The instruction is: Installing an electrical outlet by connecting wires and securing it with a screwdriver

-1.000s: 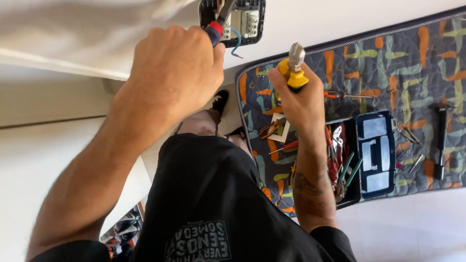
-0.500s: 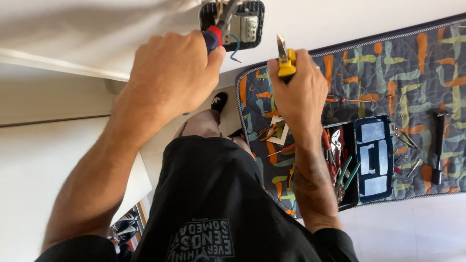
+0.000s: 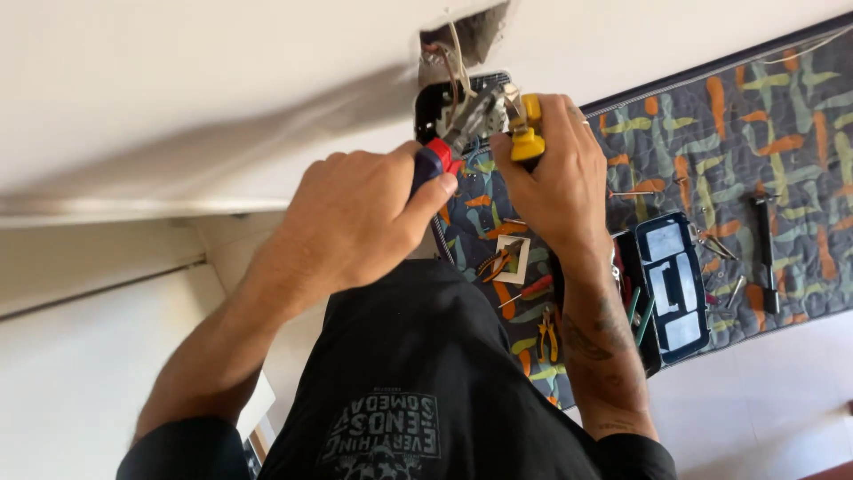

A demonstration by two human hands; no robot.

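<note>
Plier tips hidden (behind wires).

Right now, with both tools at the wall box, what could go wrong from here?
The left hand holds red-handled pliers and the right hand yellow-handled pliers, both crowded at the wires hanging from the wall opening. A slip could nick a wire or pinch a finger. If live, they might shock. A dropped tool could land on the tool case below.

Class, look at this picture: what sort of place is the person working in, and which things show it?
Probably a room indoors under electrical repair: an opening in the white wall with loose wires, and hand tools laid on a patterned mat on the floor.
</note>
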